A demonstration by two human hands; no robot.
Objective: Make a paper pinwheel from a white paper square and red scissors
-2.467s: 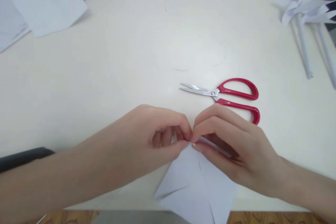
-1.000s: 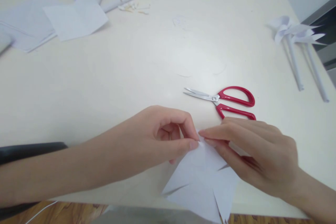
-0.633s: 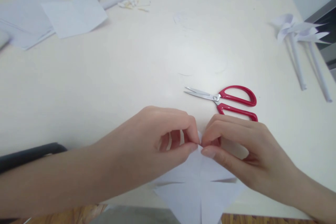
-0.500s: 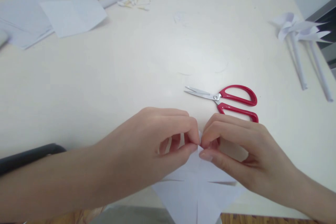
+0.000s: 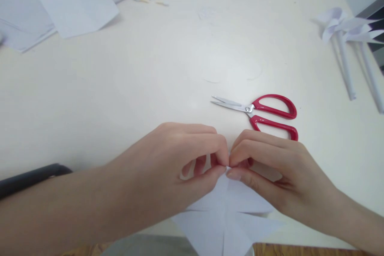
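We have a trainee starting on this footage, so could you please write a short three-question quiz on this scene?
1. True or false: both hands pinch the same cut paper.
2. What lies just beyond the right hand? A) a stapler B) scissors C) a ruler
3. Where do the pinwheels lie?

Key:
1. True: the left hand and right hand meet fingertip to fingertip on it.
2. B: red-handled scissors, lying on the table.
3. The pinwheels lie at the far right.
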